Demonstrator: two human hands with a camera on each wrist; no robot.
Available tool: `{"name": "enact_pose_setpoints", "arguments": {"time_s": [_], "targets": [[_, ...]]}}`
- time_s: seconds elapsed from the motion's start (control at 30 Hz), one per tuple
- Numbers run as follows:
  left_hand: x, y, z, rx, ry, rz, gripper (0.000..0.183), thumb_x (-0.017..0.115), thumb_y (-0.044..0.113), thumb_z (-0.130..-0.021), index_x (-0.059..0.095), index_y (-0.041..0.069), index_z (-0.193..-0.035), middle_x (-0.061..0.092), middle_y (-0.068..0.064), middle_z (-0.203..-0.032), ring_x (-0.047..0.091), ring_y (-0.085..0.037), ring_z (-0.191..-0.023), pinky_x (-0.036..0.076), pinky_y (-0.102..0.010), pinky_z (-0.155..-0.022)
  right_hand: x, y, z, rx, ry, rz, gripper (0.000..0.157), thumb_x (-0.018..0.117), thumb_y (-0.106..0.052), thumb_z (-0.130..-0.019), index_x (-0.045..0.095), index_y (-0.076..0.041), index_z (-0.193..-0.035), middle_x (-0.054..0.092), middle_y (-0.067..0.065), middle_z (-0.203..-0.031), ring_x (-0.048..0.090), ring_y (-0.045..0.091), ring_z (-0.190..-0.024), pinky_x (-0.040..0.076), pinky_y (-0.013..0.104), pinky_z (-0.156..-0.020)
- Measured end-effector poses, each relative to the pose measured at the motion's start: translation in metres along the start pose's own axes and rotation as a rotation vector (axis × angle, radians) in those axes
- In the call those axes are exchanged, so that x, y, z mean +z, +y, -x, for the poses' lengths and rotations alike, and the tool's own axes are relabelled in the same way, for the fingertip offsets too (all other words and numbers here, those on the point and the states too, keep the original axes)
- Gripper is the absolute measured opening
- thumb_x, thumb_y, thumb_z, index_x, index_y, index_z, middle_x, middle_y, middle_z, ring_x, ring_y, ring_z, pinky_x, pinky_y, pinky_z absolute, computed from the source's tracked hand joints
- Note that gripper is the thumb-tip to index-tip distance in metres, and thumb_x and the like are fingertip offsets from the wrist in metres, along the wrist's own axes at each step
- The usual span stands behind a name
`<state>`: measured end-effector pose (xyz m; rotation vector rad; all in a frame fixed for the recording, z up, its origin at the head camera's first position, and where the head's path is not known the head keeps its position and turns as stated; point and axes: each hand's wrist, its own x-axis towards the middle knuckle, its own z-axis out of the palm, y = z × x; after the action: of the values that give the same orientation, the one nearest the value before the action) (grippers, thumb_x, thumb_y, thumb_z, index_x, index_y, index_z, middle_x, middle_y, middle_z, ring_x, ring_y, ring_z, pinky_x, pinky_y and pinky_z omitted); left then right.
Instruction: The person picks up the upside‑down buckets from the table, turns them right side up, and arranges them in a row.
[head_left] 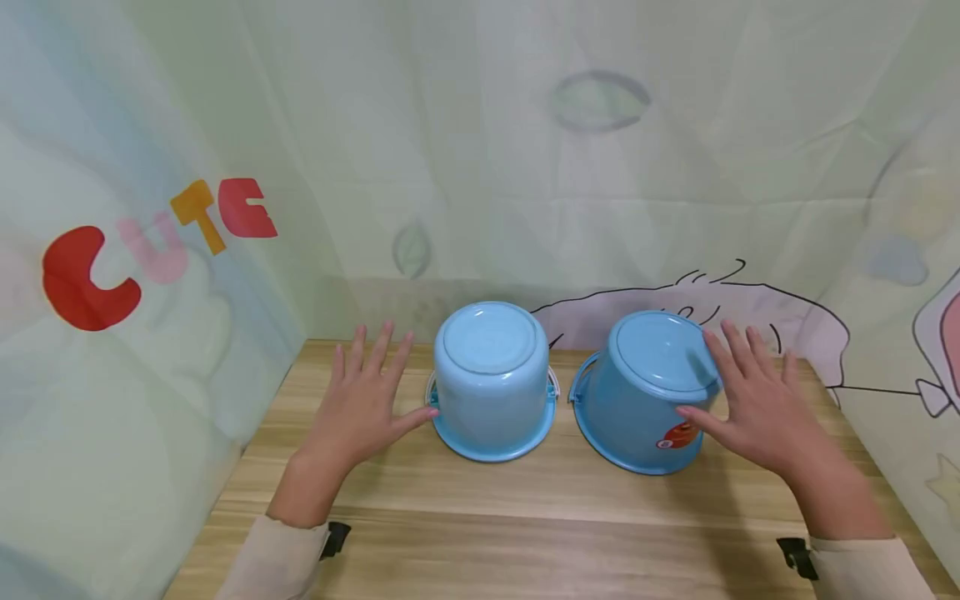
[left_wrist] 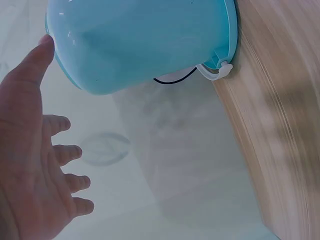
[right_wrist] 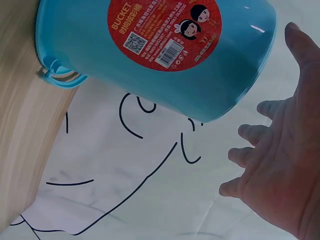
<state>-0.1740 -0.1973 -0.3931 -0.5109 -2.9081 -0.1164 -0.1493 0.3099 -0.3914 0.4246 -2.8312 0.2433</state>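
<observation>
Two light-blue plastic buckets stand upside down on the wooden table, side by side. Beside the left bucket point(head_left: 491, 383) my left hand point(head_left: 360, 408) is spread, its thumb tip close to the bucket's side. That bucket's white handle point(left_wrist: 215, 72) hangs near its rim in the left wrist view. My right hand point(head_left: 761, 404) is spread at the right side of the right bucket point(head_left: 637, 408), its thumb overlapping the wall in the head view. A round red label point(right_wrist: 165, 32) with "BUCKET" printed on it is on that bucket's wall. Neither hand holds anything.
The wooden table point(head_left: 465, 533) ends at the back against a pale curtain point(head_left: 480, 167) printed with leaves and a cartoon outline. Another curtain side at the left bears the coloured letters "CUTE" point(head_left: 90, 283). Black straps point(head_left: 335, 540) show at both sleeve cuffs.
</observation>
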Motion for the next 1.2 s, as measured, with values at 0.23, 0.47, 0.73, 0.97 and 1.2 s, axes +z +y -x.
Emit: {"name": "enact_pose_setpoints", "arguments": {"time_s": [0.23, 0.47, 0.73, 0.97, 1.2], "targets": [[0.000, 0.000, 0.001, 0.061, 0.012, 0.007, 0.105, 0.064, 0.071, -0.088, 0.022, 0.014, -0.166, 0.012, -0.021, -0.172, 0.004, -0.053, -0.157, 0.012, -0.075, -0.121, -0.003, -0.009, -0.006, -0.044, 0.003, 0.021, 0.111, 0.070, -0.063, -0.087, 0.012, -0.012, -0.167, 0.009, 0.020, -0.173, 0.003, 0.049, -0.158, 0.001, 0.081, -0.116], [0.005, -0.001, 0.005, 0.148, 0.101, -0.023, 0.101, 0.066, 0.069, -0.088, 0.030, 0.013, -0.163, 0.021, -0.023, -0.170, 0.016, -0.054, -0.154, 0.021, -0.074, -0.119, 0.002, -0.017, -0.007, -0.085, -0.002, 0.000, 0.110, 0.072, -0.060, -0.086, 0.013, -0.016, -0.167, 0.004, 0.012, -0.175, 0.003, 0.045, -0.159, 0.007, 0.082, -0.115], [0.007, -0.001, 0.009, 0.242, 0.174, -0.039, 0.097, 0.069, 0.067, -0.086, 0.037, 0.013, -0.161, 0.030, -0.024, -0.166, 0.026, -0.054, -0.152, 0.027, -0.073, -0.117, 0.006, -0.025, -0.011, -0.181, 0.031, -0.001, 0.107, 0.074, -0.059, -0.085, 0.018, -0.018, -0.167, 0.015, 0.014, -0.173, 0.008, 0.041, -0.160, 0.016, 0.079, -0.116], [0.010, -0.003, 0.011, 0.342, 0.224, -0.052, 0.094, 0.066, 0.068, -0.088, 0.042, 0.011, -0.158, 0.034, -0.026, -0.163, 0.032, -0.054, -0.148, 0.031, -0.072, -0.115, 0.007, -0.037, -0.016, -0.276, 0.062, 0.015, 0.103, 0.073, -0.062, -0.085, 0.025, -0.017, -0.165, 0.021, 0.013, -0.172, 0.019, 0.041, -0.158, 0.020, 0.072, -0.120], [0.016, -0.003, 0.014, 0.425, 0.294, -0.053, 0.088, 0.048, 0.073, -0.096, 0.048, 0.006, -0.153, 0.045, -0.028, -0.155, 0.037, -0.053, -0.145, 0.035, -0.071, -0.113, 0.008, -0.050, -0.019, -0.348, 0.082, -0.039, 0.095, 0.063, -0.068, -0.091, 0.030, -0.015, -0.163, 0.026, 0.013, -0.170, 0.021, 0.039, -0.158, 0.019, 0.067, -0.124]]}}
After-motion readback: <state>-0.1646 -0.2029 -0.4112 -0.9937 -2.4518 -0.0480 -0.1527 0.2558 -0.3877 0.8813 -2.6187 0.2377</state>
